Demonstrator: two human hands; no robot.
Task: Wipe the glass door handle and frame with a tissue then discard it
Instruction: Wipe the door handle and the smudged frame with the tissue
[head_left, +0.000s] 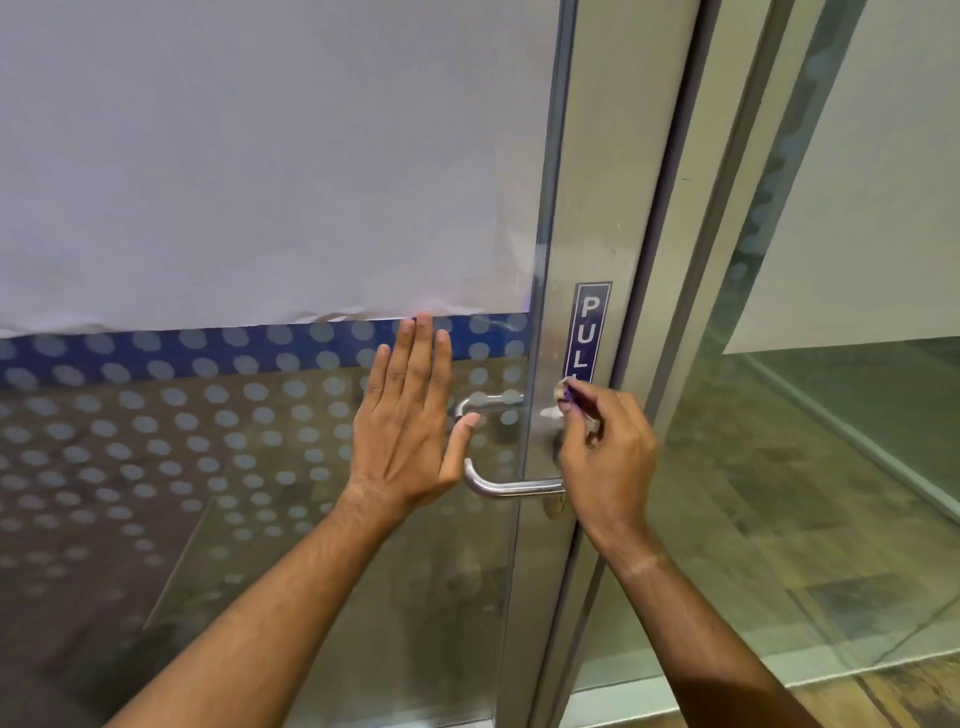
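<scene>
A steel U-shaped door handle (511, 487) is fixed to the metal frame (608, 218) of a glass door (208, 441) with frosted dots. My left hand (410, 421) lies flat and open against the glass just left of the handle, thumb near its upper bar. My right hand (605, 457) pinches a small crumpled tissue (566, 396) and presses it on the frame, right under the blue PULL sticker (589, 332) and above the handle's lower mount. The hand hides most of the tissue.
White paper (260, 156) covers the upper glass behind the door. A blue dotted band (208, 348) runs below it. To the right stands a second metal post (727, 208) and another glass pane (831, 467), with tiled floor seen through it.
</scene>
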